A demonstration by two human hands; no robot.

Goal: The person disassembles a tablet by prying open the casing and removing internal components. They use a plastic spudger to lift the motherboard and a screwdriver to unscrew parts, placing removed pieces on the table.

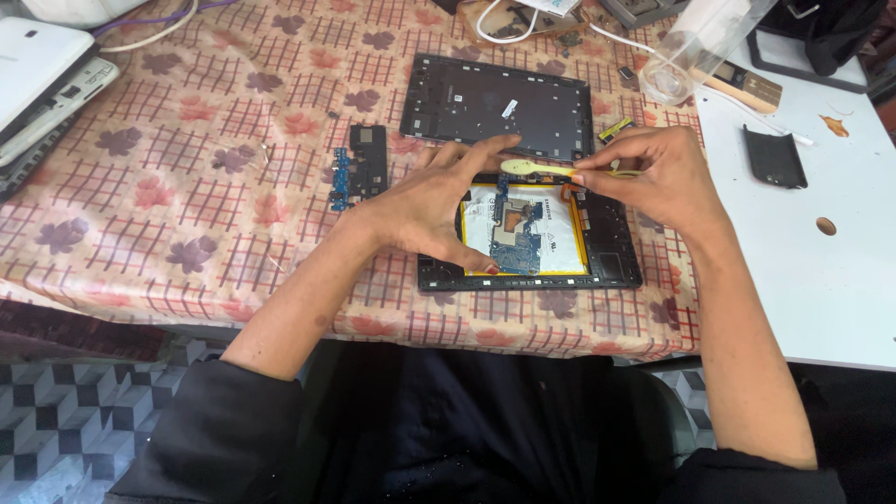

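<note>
Head view: an opened tablet (532, 245) is lying on the near part of a table covered by a patterned cloth (187, 187), with its battery and a blue circuit board (516, 245) exposed. The left hand (439, 201) is curving around the tablet's left edge, thumb pressing near the board's near corner and forefinger reaching across the far edge; the span between thumb and forefinger is wide. The right hand (653, 177) is pinching a pale yellow pry tool (541, 169) between thumb and fingers, gripping its right end. The tool is lying level over the tablet's far edge, its rounded tip touching the left forefinger.

A detached black back frame (497, 105) is lying just beyond the tablet. A small black part with a blue connector strip (360, 166) is resting left of the left hand. A white surface (821, 280) is adjoining on the right, carrying a small black cover (774, 156).
</note>
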